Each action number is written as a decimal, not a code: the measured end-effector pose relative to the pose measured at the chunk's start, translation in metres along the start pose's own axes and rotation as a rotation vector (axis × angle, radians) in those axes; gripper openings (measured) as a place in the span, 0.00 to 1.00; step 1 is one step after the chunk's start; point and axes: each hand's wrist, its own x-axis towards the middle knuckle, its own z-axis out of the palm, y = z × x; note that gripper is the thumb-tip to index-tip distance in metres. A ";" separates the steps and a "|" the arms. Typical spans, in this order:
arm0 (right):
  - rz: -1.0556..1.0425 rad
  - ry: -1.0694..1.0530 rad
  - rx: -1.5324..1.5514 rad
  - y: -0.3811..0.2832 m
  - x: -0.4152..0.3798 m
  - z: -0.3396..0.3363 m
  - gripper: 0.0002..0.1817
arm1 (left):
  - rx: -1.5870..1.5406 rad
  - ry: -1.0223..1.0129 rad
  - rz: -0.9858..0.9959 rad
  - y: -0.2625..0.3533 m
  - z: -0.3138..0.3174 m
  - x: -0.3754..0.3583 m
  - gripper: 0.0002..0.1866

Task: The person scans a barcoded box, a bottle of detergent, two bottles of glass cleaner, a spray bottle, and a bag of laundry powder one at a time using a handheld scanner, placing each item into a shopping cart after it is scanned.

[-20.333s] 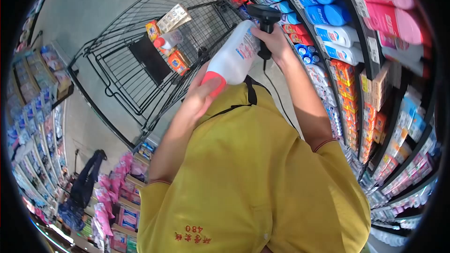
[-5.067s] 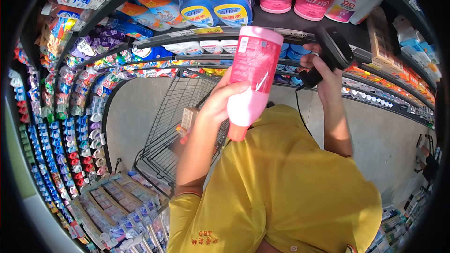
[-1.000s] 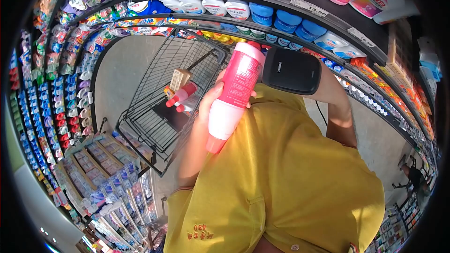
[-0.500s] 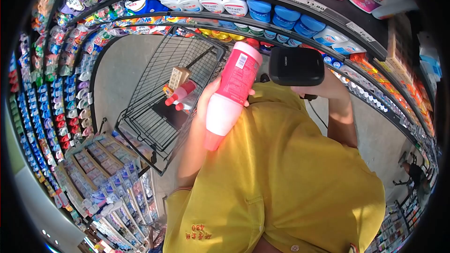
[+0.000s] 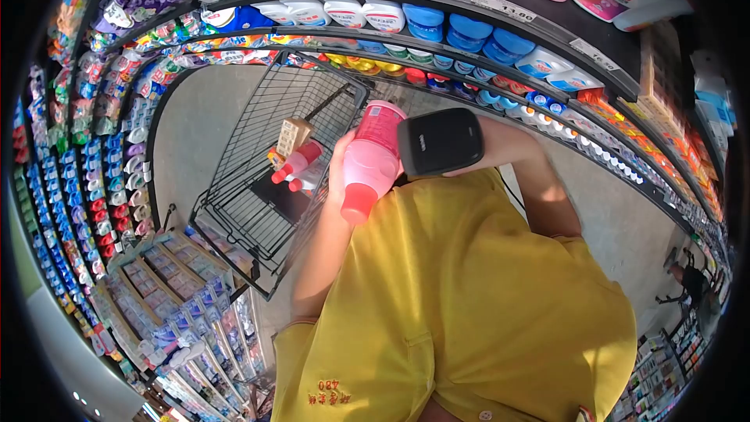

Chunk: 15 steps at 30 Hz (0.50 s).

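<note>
My left hand (image 5: 339,168) is wrapped round a pink bottle (image 5: 371,160) with a red cap and a red printed label. The bottle's capped end tips toward my body, and its base points away toward the shelves. In my right hand (image 5: 486,147) is a black handheld scanner (image 5: 441,141) with rounded corners. Its body hides most of the right fingers. The scanner's left edge overlaps the bottle's labelled part in this view. Left of the bottle, a wire shopping cart (image 5: 234,187) holds pink bottles (image 5: 298,162) and a small tan carton (image 5: 294,136).
Shelves of cleaning bottles curve across the front and right, with price tags along a shelf edge (image 5: 500,6). Hanging packets (image 5: 94,164) line the left. A display of boxed goods (image 5: 168,277) stands at lower left. A person (image 5: 691,281) is at far right.
The bottle has come down and left, its base tilting away. The scanner has moved left and down, from beside the bottle to overlapping it.
</note>
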 end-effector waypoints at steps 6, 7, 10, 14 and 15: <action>-0.062 -0.140 -0.050 0.022 0.031 0.022 0.33 | -0.087 -0.152 -0.105 0.009 -0.025 0.007 0.25; -0.055 -0.151 -0.047 0.020 0.038 0.027 0.33 | -0.100 -0.149 -0.102 0.010 -0.032 0.007 0.25; -0.115 -0.139 0.140 0.006 0.053 0.040 0.32 | -0.156 -0.218 -0.152 0.011 -0.046 0.004 0.28; 0.156 -0.301 0.089 0.013 0.070 0.041 0.30 | -0.275 -0.254 -0.107 0.018 -0.063 -0.001 0.29; 0.259 -0.360 0.105 0.013 0.076 0.044 0.29 | -0.292 -0.252 -0.105 0.019 -0.067 -0.002 0.29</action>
